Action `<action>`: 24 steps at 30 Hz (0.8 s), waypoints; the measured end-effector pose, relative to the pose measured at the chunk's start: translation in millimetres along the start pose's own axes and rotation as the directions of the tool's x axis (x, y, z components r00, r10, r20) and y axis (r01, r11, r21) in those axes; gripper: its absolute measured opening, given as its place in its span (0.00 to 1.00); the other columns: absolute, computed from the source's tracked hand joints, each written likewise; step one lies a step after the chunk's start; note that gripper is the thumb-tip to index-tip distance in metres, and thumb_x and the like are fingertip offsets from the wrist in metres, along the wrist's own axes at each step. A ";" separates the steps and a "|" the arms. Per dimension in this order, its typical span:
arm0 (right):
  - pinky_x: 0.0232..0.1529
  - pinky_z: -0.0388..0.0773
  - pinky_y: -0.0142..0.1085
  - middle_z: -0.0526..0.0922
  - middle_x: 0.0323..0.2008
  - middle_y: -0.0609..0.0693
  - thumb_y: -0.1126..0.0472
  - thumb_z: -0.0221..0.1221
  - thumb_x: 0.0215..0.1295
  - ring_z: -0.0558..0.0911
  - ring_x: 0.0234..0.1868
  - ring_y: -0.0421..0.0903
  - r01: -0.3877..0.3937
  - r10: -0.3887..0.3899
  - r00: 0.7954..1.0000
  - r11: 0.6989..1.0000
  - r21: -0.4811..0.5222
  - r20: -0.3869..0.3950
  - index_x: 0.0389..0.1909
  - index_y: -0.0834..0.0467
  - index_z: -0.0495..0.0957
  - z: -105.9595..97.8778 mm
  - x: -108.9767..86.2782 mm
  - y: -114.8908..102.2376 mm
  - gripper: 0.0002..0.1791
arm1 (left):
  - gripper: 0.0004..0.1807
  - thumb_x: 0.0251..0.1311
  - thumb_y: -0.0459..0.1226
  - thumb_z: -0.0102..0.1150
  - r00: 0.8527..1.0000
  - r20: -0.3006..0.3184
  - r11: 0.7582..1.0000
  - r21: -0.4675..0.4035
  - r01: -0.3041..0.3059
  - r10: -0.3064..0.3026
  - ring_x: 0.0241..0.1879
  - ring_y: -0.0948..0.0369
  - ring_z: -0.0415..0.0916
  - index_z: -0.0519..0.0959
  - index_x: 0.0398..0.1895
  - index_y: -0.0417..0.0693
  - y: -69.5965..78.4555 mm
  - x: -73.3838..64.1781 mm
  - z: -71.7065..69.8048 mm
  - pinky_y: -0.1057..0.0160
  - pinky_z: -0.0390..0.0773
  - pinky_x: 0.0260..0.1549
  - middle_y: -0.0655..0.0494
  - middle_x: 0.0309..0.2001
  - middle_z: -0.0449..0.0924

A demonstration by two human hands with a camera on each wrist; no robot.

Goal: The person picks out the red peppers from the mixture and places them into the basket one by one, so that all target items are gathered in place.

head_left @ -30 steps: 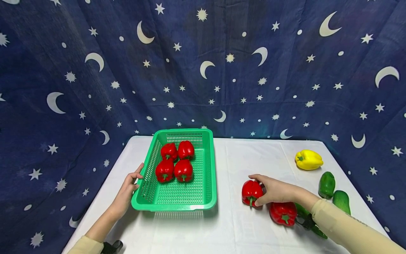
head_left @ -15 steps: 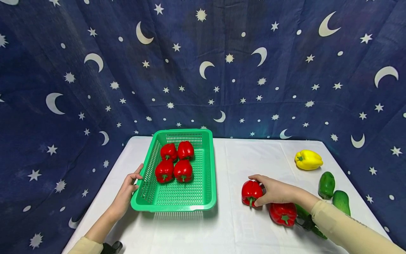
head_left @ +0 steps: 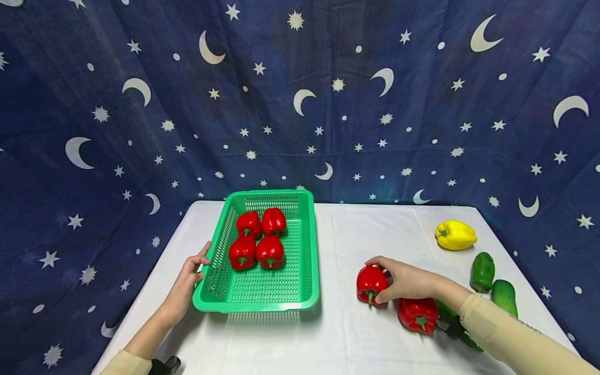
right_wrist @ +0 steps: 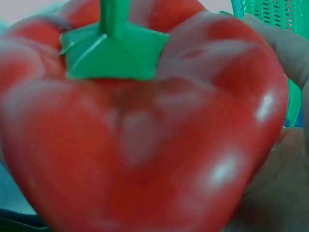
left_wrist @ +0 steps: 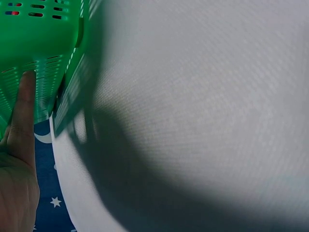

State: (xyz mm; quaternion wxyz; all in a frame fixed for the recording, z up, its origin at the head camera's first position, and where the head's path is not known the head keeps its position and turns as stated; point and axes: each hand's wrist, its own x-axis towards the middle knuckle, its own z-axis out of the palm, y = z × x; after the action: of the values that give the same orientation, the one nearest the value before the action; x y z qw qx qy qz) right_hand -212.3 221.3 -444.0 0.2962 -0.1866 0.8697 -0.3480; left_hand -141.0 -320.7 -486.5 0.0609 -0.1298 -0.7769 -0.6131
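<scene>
On the table, my right hand holds a red bell pepper between thumb and fingers. A second red bell pepper lies just under that wrist. Filling most of the right wrist view is a red bell pepper with a green stem, the hand behind it at the right. My left hand grips the left rim of a green plastic basket. One long finger lies along its slotted wall in the left wrist view. Several red bell peppers sit inside the basket, toward its left.
A yellow bell pepper lies at the back right of the white table. Near the right edge are a short dark green vegetable and a cucumber-like one. Long green vegetables lie partly under the right forearm.
Both hands and the peppers stay in place. Only the head view shifts very slightly.
</scene>
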 end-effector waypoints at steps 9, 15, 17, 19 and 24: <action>0.53 0.77 0.53 0.76 0.57 0.52 0.52 0.78 0.50 0.76 0.55 0.51 -0.007 0.007 1.000 1.000 -0.004 0.014 0.72 0.52 0.64 -1.2 0.8 -0.5 0.49 | 0.15 0.64 0.22 0.31 1.000 -0.004 1.000 0.003 0.020 -0.020 0.80 0.53 0.37 0.60 0.53 0.31 -0.4 0.0 -0.5 0.73 0.52 0.61 0.43 0.82 0.43; 0.53 0.77 0.54 0.76 0.57 0.52 0.53 0.77 0.50 0.76 0.55 0.51 -0.009 0.009 1.000 1.000 -0.011 0.020 0.72 0.51 0.64 -2.3 0.2 -2.1 0.48 | 0.15 0.63 0.22 0.32 1.000 -0.008 1.000 0.003 0.021 -0.021 0.79 0.44 0.33 0.60 0.53 0.31 -0.1 0.8 0.0 0.73 0.51 0.61 0.43 0.82 0.44; 0.53 0.77 0.54 0.76 0.57 0.53 0.52 0.77 0.50 0.76 0.55 0.51 -0.009 0.009 1.000 1.000 -0.011 0.022 0.72 0.51 0.64 -2.6 0.3 -2.2 0.48 | 0.15 0.63 0.22 0.32 1.000 -0.011 1.000 0.007 0.022 -0.022 0.79 0.43 0.33 0.60 0.53 0.31 -0.1 0.9 0.0 0.73 0.51 0.62 0.43 0.82 0.44; 0.53 0.76 0.54 0.76 0.58 0.53 0.52 0.77 0.51 0.76 0.56 0.52 -0.008 0.008 1.000 1.000 -0.008 0.024 0.72 0.51 0.63 -2.8 0.3 -2.1 0.49 | 0.15 0.63 0.22 0.32 1.000 -0.012 1.000 0.009 0.023 -0.023 0.79 0.43 0.33 0.60 0.53 0.31 -0.2 0.8 0.0 0.72 0.51 0.62 0.43 0.82 0.44; 0.54 0.76 0.55 0.76 0.58 0.54 0.53 0.77 0.51 0.76 0.56 0.52 -0.004 0.004 1.000 1.000 -0.004 0.022 0.72 0.51 0.64 -2.6 -0.5 -2.1 0.48 | 0.15 0.64 0.22 0.32 1.000 -0.013 1.000 0.008 0.023 -0.022 0.79 0.44 0.34 0.60 0.53 0.31 -1.0 0.9 -0.1 0.71 0.51 0.63 0.43 0.82 0.44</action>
State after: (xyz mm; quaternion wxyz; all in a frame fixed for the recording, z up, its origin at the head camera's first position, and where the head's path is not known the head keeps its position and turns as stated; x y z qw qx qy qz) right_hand -213.4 221.4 -440.8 0.3061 -0.1892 0.8674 -0.3437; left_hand -142.2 -320.9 -487.2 0.0595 -0.1168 -0.7805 -0.6113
